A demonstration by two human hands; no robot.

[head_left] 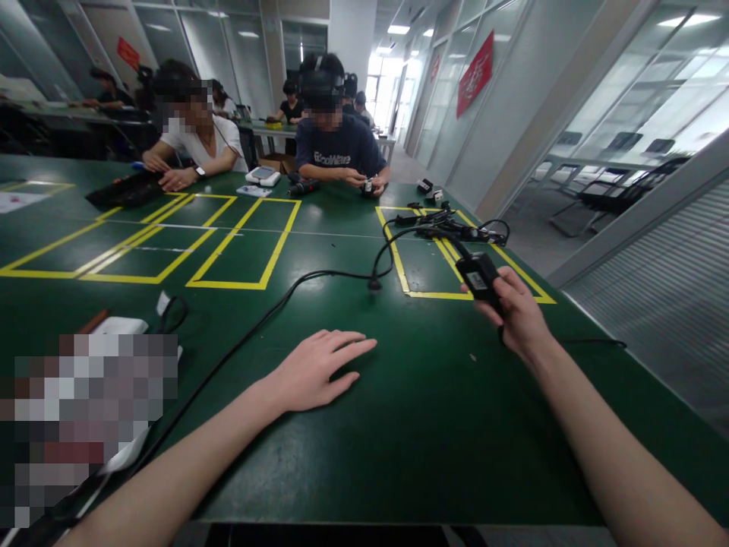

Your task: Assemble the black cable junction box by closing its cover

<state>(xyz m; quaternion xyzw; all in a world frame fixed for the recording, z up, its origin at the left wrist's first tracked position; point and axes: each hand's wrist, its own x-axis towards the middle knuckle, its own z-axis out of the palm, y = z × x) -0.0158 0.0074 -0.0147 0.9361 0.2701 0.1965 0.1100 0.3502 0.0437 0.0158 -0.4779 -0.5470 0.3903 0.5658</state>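
My right hand (515,311) is closed around a black power adapter (479,275), held just above the green table (433,425) near a yellow taped box. A black cable (319,277) runs from the adapter's far side and trails left across the table. My left hand (316,368) lies flat on the table with its fingers stretched out, holding nothing, a little right of that cable.
A tangle of black cables and adapters (449,224) lies in the yellow box (402,270) beyond my right hand. Two people sit across the table, handling small devices (367,186). A white device (117,328) sits at the left. The table edge falls away on the right.
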